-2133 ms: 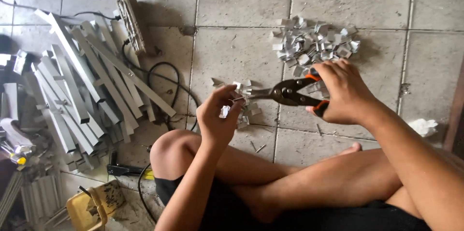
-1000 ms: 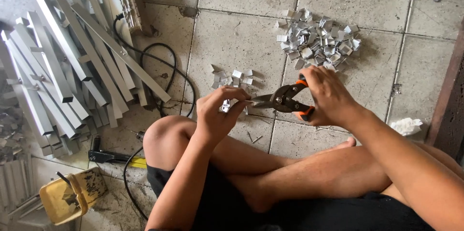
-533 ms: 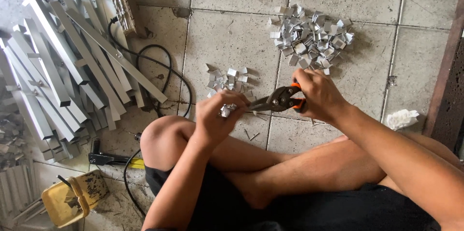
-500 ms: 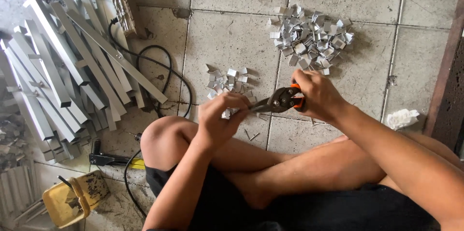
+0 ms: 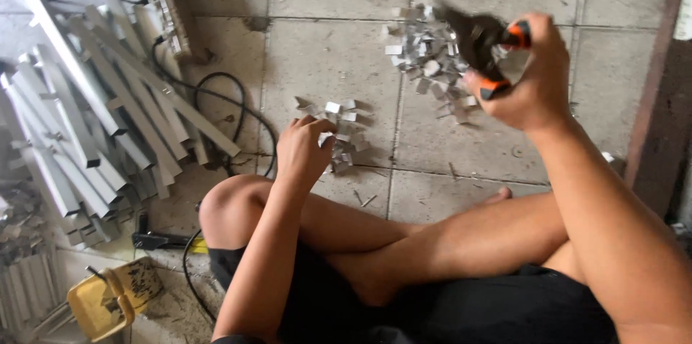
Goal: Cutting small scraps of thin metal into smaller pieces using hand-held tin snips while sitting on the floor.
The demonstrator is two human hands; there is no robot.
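I sit cross-legged on a tiled floor. My right hand (image 5: pixel 535 77) grips orange-handled metal snips (image 5: pixel 481 41), raised over a far heap of small cut metal pieces (image 5: pixel 425 59); the tool is blurred by motion. My left hand (image 5: pixel 304 151) reaches down to a smaller cluster of metal pieces (image 5: pixel 339 128) on the floor just ahead of my knee, fingers curled at its edge. Whether a piece is pinched in those fingers is hidden.
A stack of long silver metal channel strips (image 5: pixel 86 121) lies at the left. A black cable (image 5: pixel 216 110) loops beside it, near a power strip (image 5: pixel 169 9). A yellow container (image 5: pixel 108 297) sits at the lower left. A dark wooden edge (image 5: pixel 659 113) runs along the right.
My right hand has swung the snips up and away to the far pile. My left hand has dropped from the tool's jaws to the small cluster on the floor.
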